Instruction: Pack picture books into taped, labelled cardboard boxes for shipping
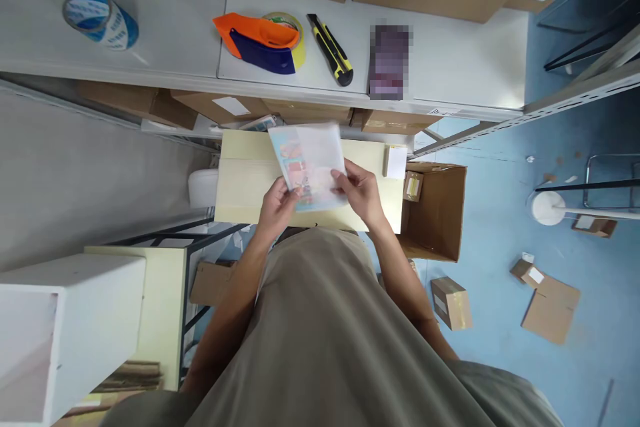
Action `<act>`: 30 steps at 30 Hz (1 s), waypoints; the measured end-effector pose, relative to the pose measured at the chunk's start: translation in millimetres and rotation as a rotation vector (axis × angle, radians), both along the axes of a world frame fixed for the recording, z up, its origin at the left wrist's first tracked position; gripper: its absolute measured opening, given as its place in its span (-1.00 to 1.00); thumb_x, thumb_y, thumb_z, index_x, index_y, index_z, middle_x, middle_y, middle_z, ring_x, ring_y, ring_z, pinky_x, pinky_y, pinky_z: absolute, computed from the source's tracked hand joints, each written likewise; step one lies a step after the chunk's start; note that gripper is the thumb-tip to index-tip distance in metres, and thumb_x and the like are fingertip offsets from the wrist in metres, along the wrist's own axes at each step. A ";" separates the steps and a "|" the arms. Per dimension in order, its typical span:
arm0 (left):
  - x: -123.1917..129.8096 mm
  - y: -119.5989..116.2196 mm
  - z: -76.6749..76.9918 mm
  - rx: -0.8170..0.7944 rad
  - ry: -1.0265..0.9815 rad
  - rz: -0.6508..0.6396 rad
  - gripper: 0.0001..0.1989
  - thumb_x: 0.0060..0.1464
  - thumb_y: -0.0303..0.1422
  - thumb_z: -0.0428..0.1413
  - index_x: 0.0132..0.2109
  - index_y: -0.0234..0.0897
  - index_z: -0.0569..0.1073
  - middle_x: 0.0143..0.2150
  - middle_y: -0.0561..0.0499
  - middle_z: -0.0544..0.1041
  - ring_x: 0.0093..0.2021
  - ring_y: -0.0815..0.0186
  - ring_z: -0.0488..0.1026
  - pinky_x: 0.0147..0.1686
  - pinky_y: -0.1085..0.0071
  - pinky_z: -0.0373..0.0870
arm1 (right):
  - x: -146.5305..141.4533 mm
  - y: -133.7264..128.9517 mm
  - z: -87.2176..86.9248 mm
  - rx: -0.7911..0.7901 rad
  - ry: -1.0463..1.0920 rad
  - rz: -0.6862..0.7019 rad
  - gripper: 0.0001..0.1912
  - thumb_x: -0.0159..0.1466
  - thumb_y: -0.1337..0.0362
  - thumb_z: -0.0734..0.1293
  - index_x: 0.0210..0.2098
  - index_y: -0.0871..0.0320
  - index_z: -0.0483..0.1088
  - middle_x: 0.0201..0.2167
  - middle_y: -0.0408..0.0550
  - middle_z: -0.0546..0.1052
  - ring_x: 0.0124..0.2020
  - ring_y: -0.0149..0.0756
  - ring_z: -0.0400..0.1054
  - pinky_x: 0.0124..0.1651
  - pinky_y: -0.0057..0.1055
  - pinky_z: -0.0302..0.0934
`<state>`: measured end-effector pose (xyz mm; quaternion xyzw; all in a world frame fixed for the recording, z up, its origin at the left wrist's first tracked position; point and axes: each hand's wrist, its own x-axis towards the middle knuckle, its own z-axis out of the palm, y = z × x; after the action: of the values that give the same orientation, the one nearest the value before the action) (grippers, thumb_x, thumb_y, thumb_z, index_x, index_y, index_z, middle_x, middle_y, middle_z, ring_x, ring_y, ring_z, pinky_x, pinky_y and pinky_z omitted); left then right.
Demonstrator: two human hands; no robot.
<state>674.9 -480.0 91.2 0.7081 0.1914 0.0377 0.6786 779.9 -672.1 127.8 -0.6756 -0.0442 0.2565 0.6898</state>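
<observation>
A flat packet (315,163), whitish and see-through with a coloured print on its left part, is held up over a pale yellow table (240,177). My left hand (281,205) pinches its lower left edge, the thumb on top. My right hand (361,192) grips its right edge, thumb on the front face and fingers behind. The packet is slightly blurred. A small white box (395,162) lies at the table's right end, to the right of my right hand.
On the shelf (450,73) ahead lie a tape dispenser (263,43), a cutter knife (331,50) and a blue tape roll (100,19). An open carton (435,213) stands right of the table. More cardboard boxes (451,302) are on the floor. A white bin (75,327) is lower left.
</observation>
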 end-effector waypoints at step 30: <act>-6.0 46.8 -89.5 0.623 0.255 -0.218 -0.38 0.26 -0.47 0.17 0.44 -0.33 0.36 0.42 -0.27 0.45 0.42 -0.07 0.39 0.46 0.03 0.27 | 20.0 84.7 -124.4 -1.113 -0.315 0.831 -0.51 0.47 0.52 0.15 0.24 0.28 0.56 0.16 0.39 0.61 0.22 0.12 0.51 0.30 0.03 0.34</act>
<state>668.9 -433.2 1.6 0.8965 0.1772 -0.0674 0.4006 799.9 -587.4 3.4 -0.8839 -0.2598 0.3818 0.0733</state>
